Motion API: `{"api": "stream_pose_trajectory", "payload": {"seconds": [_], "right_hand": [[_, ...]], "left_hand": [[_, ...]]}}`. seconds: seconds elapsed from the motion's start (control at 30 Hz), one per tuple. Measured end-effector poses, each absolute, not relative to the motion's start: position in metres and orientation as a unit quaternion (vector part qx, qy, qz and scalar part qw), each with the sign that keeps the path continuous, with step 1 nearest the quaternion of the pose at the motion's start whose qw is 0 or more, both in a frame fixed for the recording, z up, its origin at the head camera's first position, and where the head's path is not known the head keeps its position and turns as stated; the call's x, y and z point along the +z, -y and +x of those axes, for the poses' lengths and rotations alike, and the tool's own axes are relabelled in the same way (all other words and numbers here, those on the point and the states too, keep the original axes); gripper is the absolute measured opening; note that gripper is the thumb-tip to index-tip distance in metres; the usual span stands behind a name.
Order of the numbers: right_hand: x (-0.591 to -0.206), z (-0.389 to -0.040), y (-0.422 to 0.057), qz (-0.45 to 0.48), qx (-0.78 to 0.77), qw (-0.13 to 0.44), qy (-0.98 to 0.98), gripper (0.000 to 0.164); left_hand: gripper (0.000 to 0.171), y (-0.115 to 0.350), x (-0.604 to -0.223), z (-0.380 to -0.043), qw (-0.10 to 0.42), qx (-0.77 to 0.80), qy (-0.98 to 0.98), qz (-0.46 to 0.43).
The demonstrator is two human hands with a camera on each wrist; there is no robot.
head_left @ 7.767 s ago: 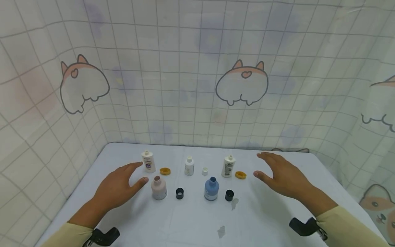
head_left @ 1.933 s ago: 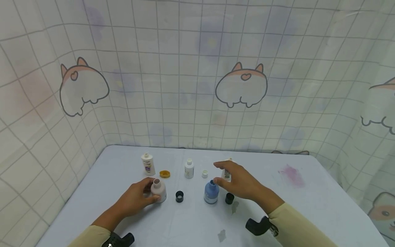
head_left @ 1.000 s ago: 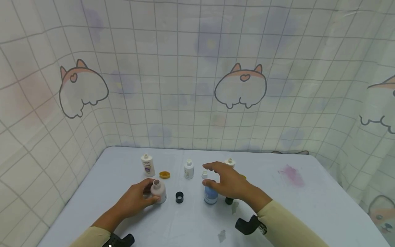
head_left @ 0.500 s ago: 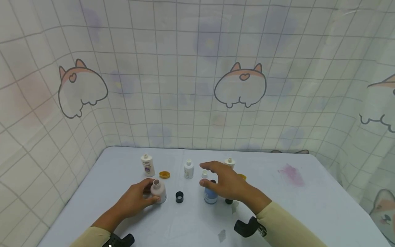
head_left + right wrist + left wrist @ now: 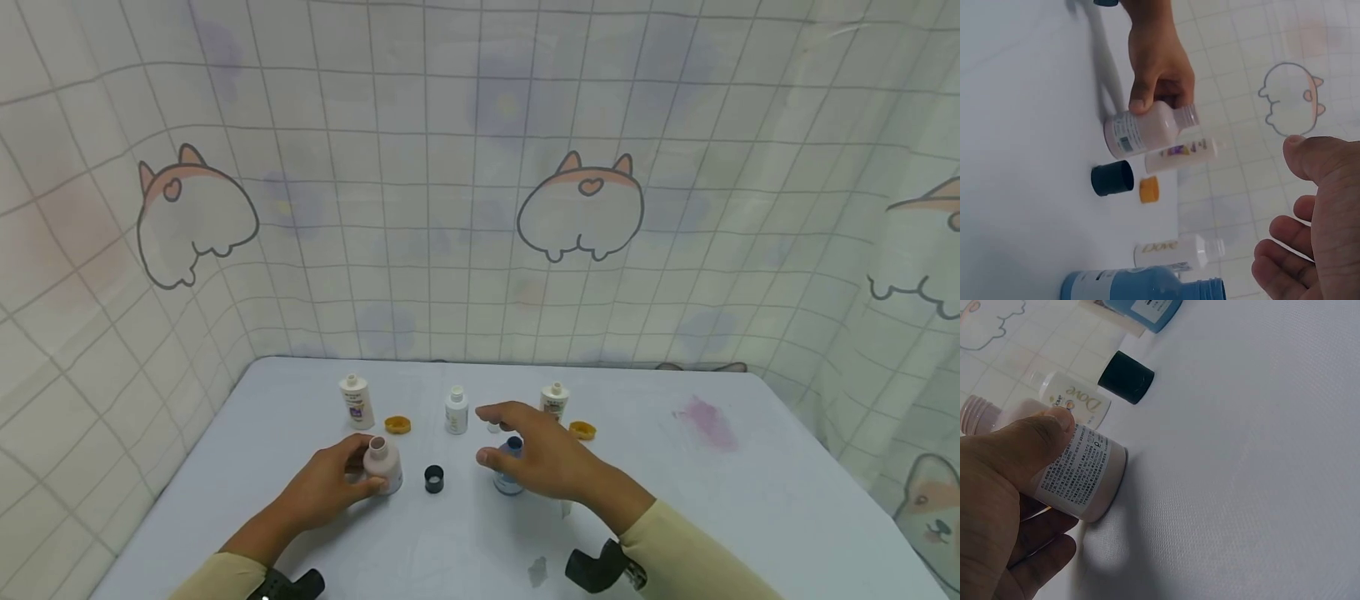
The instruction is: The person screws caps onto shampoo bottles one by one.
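My left hand (image 5: pixel 322 487) grips a pale pink bottle (image 5: pixel 386 471) standing uncapped on the table, thumb on the near side. In the left wrist view the thumb lies across the printed label of the pink bottle (image 5: pixel 1079 469). Beside it is a black cap (image 5: pixel 433 479). My right hand (image 5: pixel 543 454), fingers and thumb spread, hovers over an uncapped blue bottle (image 5: pixel 510 485), partly hiding it. The right wrist view shows nothing between the fingers of the right hand (image 5: pixel 1329 219), with the blue bottle (image 5: pixel 1147 284) apart below.
Behind stand white bottles at left (image 5: pixel 357 407), middle (image 5: pixel 456 414) and right (image 5: pixel 553 402). Yellow caps lie at left (image 5: pixel 397 425) and right (image 5: pixel 582 430); a small white cap (image 5: pixel 492 427) is partly hidden. A pink stain (image 5: pixel 708 422) marks the white table (image 5: pixel 675 517). A patterned curtain (image 5: pixel 427 208) hangs behind.
The left hand came down and took hold of the pink bottle. From the right side, the right hand moved left over the blue bottle, now covering the second black cap.
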State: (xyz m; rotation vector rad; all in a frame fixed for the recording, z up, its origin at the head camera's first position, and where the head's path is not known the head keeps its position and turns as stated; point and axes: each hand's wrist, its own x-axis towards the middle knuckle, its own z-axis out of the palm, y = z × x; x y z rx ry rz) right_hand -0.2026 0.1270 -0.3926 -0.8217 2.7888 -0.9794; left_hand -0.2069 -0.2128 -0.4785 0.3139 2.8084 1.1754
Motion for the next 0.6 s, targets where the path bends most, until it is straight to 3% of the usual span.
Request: {"api": "stream_pose_trajectory", "payload": {"seconds": [0.6], "right_hand": [[-0.401, -0.192, -0.114, -0.283, -0.342, 0.05, -0.895, 0.059]], "left_hand": [[0.064, 0.212, -0.481, -0.207, 0.039, 0.38, -0.919, 0.102]]}}
